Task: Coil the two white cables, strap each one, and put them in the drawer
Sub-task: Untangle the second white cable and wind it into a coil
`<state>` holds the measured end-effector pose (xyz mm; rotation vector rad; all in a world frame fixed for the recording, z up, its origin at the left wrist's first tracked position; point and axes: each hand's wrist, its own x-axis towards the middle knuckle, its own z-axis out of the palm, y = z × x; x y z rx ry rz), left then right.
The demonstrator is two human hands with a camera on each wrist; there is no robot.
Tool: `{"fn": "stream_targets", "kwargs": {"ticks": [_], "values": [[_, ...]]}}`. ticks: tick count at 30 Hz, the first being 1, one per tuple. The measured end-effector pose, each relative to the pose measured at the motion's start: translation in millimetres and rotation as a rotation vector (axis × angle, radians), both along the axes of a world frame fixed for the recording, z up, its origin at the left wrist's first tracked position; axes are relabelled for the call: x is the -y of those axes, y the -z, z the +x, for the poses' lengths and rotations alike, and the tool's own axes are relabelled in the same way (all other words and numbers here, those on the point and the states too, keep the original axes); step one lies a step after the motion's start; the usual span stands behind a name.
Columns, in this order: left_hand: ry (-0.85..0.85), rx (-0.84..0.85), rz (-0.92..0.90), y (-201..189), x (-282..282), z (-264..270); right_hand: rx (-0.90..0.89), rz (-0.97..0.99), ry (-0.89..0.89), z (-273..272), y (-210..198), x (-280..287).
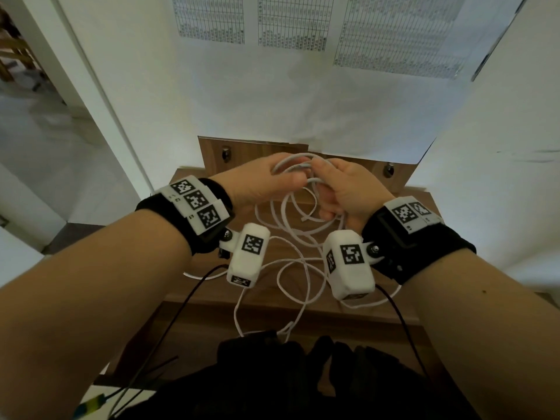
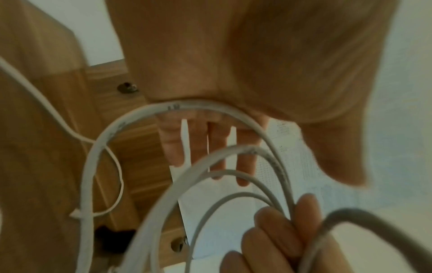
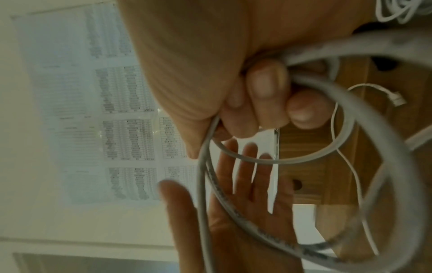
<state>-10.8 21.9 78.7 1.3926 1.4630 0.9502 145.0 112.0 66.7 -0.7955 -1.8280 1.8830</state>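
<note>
A thick white cable [image 1: 291,166] is gathered in loops between my two hands above the wooden top [image 1: 209,189]. My right hand [image 1: 348,192] grips the bundled loops [image 3: 257,161], its fingers [image 3: 266,86] curled round them. My left hand [image 1: 260,183] is flat against the loops [image 2: 245,147], with its fingers [image 2: 198,147] straight and spread. The rest of this cable hangs down to the top. A thinner white cable [image 1: 278,278] lies loose in curls below my wrists, and its plug [image 3: 397,97] rests on the wood.
A wooden back panel [image 1: 257,153] with metal fittings stands behind the hands. Printed sheets [image 1: 291,22] hang on the white wall. White panels close in on both sides. Thin black strips [image 1: 157,366] lie near the lower left, by dark cloth [image 1: 272,374].
</note>
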Motion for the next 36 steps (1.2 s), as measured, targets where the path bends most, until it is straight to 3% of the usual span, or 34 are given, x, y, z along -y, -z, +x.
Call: {"fn": "stream_targets", "kwargs": {"ticks": [6,10,12,18,21,24,27,29,30,33,34,36], "values": [[-0.08,-0.106,-0.004,8.1,-3.9,-2.9,-0.099,-0.245,-0.085,3.3,5.6,1.5],[-0.117,-0.147,0.012,10.8,-6.2,-1.2,0.035,-0.152,-0.141,6.7,1.4,1.5],[-0.092,-0.022,0.006,15.2,-7.0,-2.6,0.006,-0.127,-0.096,4.1,-0.1,3.0],[-0.078,0.722,0.02,23.7,-2.1,3.1,-0.343,-0.335,0.019,-2.7,-2.0,12.8],[-0.134,0.844,0.058,19.4,-3.3,8.7,-0.479,-0.427,0.003,-5.6,0.2,16.2],[-0.259,0.851,0.105,15.5,-9.8,13.0,-0.481,-0.409,0.011,-7.1,6.3,14.2],[-0.376,0.804,0.039,10.2,-13.5,14.6,-0.389,-0.33,-0.023,-2.7,12.8,6.8],[-0.432,0.683,-0.004,5.1,-13.3,13.8,-0.275,-0.24,-0.072,2.0,13.8,2.0],[-0.44,0.535,-0.003,2.8,-12.9,13.9,-0.218,-0.206,-0.099,4.3,12.4,0.1],[-0.365,-0.115,0.042,-0.2,-14.6,14.8,-0.072,-0.149,-0.134,5.9,6.2,-2.8],[-0.344,-0.223,0.062,0.4,-17.0,15.5,-0.046,-0.138,-0.121,4.6,5.7,-2.9],[-0.351,-0.232,0.068,2.5,-19.9,16.0,-0.044,-0.123,-0.085,0.0,5.5,1.0]]}}
